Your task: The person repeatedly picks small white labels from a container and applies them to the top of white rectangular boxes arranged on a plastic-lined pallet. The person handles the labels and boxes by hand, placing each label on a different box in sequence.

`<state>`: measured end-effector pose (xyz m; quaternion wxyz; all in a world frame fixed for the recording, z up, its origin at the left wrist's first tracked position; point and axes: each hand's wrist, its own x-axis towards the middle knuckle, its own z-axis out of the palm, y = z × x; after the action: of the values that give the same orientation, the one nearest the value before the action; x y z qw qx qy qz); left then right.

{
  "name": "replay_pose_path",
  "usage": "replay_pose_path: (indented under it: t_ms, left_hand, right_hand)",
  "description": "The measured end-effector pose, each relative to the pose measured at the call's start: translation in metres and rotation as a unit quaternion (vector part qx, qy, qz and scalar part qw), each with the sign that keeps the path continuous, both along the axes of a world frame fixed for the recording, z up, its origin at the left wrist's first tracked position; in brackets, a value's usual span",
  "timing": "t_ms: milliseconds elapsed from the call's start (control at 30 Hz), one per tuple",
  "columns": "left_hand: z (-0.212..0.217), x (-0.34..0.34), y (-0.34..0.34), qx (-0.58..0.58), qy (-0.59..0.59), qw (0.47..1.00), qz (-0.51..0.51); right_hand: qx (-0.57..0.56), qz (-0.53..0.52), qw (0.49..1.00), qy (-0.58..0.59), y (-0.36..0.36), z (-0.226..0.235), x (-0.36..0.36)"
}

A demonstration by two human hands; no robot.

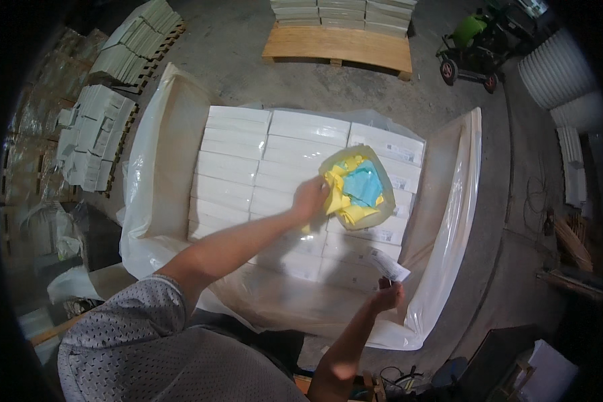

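Note:
A translucent tub (384, 175) sits over the right part of the white boxes, filled with crumpled yellow paper (358, 213) and light blue paper (363, 183). My left hand (311, 198) reaches to the tub's left rim, fingers closed on a piece of yellow paper there; the fingertips are partly hidden. Lower right, my right hand (387, 296) pinches a white printed label (390, 266) above the near right boxes. Rows of flat white boxes (229, 164) lie packed side by side, several with labels on their right ends. A small yellow scrap (306, 229) shows below my left hand.
Plastic-wrapped panels (463, 167) stand up at both sides of the boxes, with clear film around them. Beyond is a wooden pallet (342, 47) with stacked white goods. More stacks (94, 137) stand left; a wheeled green machine (472, 40) is far right.

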<state>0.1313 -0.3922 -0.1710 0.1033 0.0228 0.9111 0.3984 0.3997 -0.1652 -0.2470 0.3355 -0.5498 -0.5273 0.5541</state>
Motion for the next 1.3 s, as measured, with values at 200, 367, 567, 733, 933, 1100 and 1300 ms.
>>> replay_pose_path:
  t_ms: [200, 367, 567, 733, 933, 1100, 1300]
  left_hand:
    - [-0.038, -0.054, 0.053, -0.094, 0.014, 0.995, -0.031]
    - [-0.065, -0.056, 0.056, -0.238, 0.048, 0.960, -0.138]
    - [-0.042, -0.011, 0.021, -0.201, -0.067, 0.961, -0.179]
    - [-0.027, 0.072, -0.040, -0.058, -0.258, 0.897, -0.355]
    - [-0.013, 0.132, -0.097, 0.128, -0.476, 0.870, -0.013]
    - [-0.023, 0.136, -0.130, 0.158, -0.456, 0.875, 0.034]
    - [-0.081, 0.120, -0.159, 0.099, -0.400, 0.910, 0.048]
  right_hand:
    - [0.038, 0.151, 0.984, -0.080, -0.034, 0.010, -0.009]
    - [-0.132, 0.115, 0.984, -0.005, -0.072, 0.029, -0.018]
    - [-0.072, 0.183, 0.977, -0.083, -0.108, 0.051, -0.033]
    - [-0.021, 0.224, 0.966, -0.131, -0.131, 0.046, -0.042]
    - [0.003, 0.284, 0.941, -0.185, -0.161, 0.044, -0.053]
    - [-0.074, 0.278, 0.938, -0.196, -0.183, 0.038, -0.067]
    - [-0.182, 0.232, 0.948, -0.124, -0.199, -0.010, -0.085]
